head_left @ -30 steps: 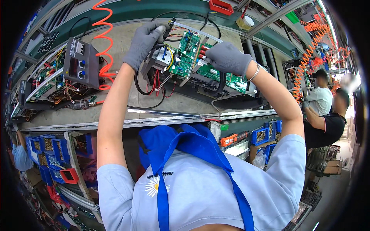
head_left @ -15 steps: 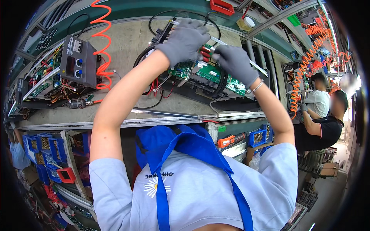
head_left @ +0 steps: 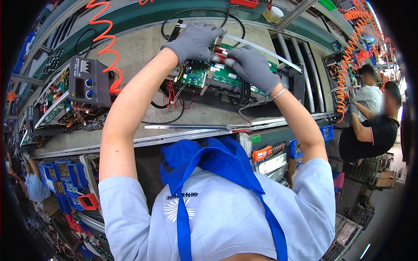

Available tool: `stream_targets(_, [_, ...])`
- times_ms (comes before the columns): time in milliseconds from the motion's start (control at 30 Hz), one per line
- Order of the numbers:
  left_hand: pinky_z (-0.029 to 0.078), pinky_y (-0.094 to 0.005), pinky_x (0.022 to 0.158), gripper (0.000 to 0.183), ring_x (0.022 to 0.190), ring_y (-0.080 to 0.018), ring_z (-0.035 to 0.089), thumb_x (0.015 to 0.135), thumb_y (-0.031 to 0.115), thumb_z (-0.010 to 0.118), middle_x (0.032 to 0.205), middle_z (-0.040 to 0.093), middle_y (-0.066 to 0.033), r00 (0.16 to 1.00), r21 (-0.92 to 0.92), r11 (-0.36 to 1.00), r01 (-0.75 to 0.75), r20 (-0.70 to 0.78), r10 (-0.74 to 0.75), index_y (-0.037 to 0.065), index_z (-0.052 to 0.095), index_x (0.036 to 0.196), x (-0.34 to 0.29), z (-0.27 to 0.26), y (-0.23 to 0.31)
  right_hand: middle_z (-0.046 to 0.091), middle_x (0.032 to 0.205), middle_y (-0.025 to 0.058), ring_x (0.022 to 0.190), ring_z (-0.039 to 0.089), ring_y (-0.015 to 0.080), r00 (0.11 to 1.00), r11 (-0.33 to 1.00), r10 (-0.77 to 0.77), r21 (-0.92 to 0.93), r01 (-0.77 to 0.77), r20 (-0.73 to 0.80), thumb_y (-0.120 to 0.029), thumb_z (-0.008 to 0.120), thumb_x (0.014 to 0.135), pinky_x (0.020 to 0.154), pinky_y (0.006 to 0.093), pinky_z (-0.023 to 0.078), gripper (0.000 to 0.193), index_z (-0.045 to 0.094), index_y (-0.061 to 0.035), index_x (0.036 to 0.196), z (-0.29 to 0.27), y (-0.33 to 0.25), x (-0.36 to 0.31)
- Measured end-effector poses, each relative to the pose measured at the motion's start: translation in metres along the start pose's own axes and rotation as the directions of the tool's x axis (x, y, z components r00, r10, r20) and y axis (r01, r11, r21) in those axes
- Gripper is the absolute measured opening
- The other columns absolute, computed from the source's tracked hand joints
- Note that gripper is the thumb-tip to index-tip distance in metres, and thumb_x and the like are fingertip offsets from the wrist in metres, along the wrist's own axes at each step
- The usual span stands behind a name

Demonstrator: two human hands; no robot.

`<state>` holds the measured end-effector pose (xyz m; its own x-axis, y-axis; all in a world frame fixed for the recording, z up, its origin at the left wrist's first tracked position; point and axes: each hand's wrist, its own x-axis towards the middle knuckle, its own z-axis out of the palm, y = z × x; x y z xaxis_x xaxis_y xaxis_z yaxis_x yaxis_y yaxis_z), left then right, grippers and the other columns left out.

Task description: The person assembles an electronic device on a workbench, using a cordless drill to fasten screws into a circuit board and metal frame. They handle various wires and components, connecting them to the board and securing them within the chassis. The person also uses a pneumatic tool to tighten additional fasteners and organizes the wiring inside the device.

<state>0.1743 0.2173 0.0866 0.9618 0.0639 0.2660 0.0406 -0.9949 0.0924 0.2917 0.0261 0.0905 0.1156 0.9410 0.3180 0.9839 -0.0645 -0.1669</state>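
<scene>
Circuit board assembly (head_left: 217, 76) sat on the desk (head_left: 143, 48) directly under our fingers. Since a second ago our left hand (head_left: 196, 41) had moved off the assembly's left end and met our right hand (head_left: 252, 67) over the top edge. Both sets of gloved fingers were pinched on the red wires (head_left: 220, 52) there. Work had shifted to that connection. Grey power supply box (head_left: 89, 82) stood well left of the fingers, untouched.

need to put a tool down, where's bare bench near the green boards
Bare bench lies between the orange coiled hose and the green circuit boards, and in front of them before the metal rail. Crowded: the boards under both gloved hands, left hand, right hand, and the wired grey box.
</scene>
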Motion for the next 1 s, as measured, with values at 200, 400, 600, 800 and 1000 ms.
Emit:
stream_targets(200, [0.034,-0.0471,0.106,0.081,0.126,-0.031,0.048,0.069,0.046,0.075,0.132,0.054,-0.0101,0.994,0.157,0.983,0.09,0.047,-0.098,0.016,0.046,0.138,-0.012,-0.025,-0.014,0.065,0.078,0.011,0.081,0.063,0.0322,0.956,0.974,-0.159,-0.119,0.193,0.248,-0.028,0.055,0.09,0.068,0.0456,0.049,0.02,0.064,-0.0099,0.086,-0.029,-0.003,0.01])
stream_targets(400, [0.039,-0.0433,0.104,0.067,0.128,-0.0281,0.046,0.073,0.047,0.071,0.129,0.057,-0.0073,0.984,0.044,0.986,0.163,-0.081,-0.159,0.014,0.056,0.13,-0.042,-0.014,-0.057,0.062,0.076,0.0161,0.075,0.061,0.037,0.85,0.972,-0.122,-0.112,0.206,0.513,-0.025,0.054,0.091,0.069,0.0484,0.047,0.019,0.063,-0.008,0.089,-0.032,-0.003,0.035])
stream_targets(600, [0.04,-0.0426,0.105,0.068,0.129,-0.0294,0.045,0.076,0.049,0.07,0.131,0.056,-0.0085,0.975,0.011,0.987,0.16,-0.155,-0.157,0.015,0.054,0.132,-0.045,-0.003,-0.059,0.061,0.074,0.0164,0.075,0.062,0.0376,0.805,0.954,-0.098,-0.175,0.243,0.585,-0.024,0.053,0.09,0.07,0.0492,0.047,0.018,0.063,-0.0083,0.088,-0.033,-0.005,0.042])
stream_targets(800, [0.041,-0.0435,0.104,0.068,0.129,-0.0297,0.044,0.076,0.051,0.069,0.132,0.056,-0.0079,0.977,0.015,0.987,0.16,-0.146,-0.156,0.016,0.054,0.132,-0.041,0.005,-0.065,0.06,0.072,0.0173,0.075,0.062,0.0379,0.766,0.943,-0.079,-0.201,0.265,0.638,-0.021,0.053,0.087,0.07,0.05,0.047,0.017,0.062,-0.0072,0.085,-0.033,-0.009,0.05])
stream_targets(1000, [0.038,-0.0441,0.108,0.065,0.133,-0.0335,0.041,0.081,0.048,0.067,0.133,0.056,-0.0088,0.978,-0.002,0.982,0.187,-0.098,-0.186,0.017,0.052,0.135,-0.041,0.002,-0.061,0.06,0.071,0.0169,0.073,0.062,0.0371,0.732,0.929,-0.085,-0.212,0.304,0.676,-0.02,0.053,0.085,0.07,0.0492,0.047,0.016,0.063,-0.0071,0.084,-0.034,-0.012,0.058])
